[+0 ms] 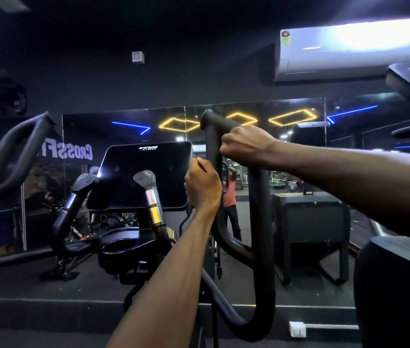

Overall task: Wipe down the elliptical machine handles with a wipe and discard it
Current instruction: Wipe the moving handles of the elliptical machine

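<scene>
Gripping the elliptical's looped right handle [261,222], my left hand [202,188] is curled tight on its inner bar, my right hand [245,145] fisted over the top bend. I cannot make out any wipe. Beyond stand the dark console screen [143,175] and wall mirror [286,116].

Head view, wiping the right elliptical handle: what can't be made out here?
- The wipe: not visible; if held, the closed left hand or right hand hides it.
- Fingers of both hands: curled behind the right handle, so the grip is mostly hidden.
- Left handle: motion-blurred and cut off by the left edge.
- Console screen: dark, nothing readable but the logo.
- A bin for the wipe: none in frame.
</scene>
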Tool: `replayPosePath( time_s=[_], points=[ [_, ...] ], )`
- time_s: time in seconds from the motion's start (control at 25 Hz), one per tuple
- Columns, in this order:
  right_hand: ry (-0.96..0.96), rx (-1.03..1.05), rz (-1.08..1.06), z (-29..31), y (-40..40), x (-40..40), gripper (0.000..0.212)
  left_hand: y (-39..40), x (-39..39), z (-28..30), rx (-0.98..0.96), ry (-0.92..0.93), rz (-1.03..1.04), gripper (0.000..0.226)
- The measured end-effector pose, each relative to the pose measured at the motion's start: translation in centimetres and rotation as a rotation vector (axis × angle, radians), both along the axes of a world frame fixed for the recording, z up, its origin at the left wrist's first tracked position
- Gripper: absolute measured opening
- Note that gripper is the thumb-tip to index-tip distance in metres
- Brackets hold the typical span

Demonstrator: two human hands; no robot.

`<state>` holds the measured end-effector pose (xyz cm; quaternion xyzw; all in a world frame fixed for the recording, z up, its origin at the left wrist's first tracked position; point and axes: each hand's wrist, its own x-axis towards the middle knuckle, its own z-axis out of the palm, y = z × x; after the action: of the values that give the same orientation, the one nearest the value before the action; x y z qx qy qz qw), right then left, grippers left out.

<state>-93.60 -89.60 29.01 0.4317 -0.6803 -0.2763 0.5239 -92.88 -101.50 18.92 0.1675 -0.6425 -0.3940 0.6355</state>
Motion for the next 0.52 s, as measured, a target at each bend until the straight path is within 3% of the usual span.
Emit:
replayPosePath(
  time_s=[0.16,0.36,0.52],
  points=[
    [-0.015,-0.058,-0.036,-0.6,-0.3,0.3,0.021,-0.1,-0.1,0.1,-0.010,0.011,-0.006,0.028],
    [-0.223,-0.131,-0.150,-1.7,-0.8,0.8,0.020,0.0,0.4,-0.5,-0.081,-0.021,0.032,0.026],
    [-0.243,-0.023,-0.232,-3.4,-1.4,1.7,0.018,0.0,0.8,-0.7,-0.105,-0.060,0.071,0.021]
  ],
)
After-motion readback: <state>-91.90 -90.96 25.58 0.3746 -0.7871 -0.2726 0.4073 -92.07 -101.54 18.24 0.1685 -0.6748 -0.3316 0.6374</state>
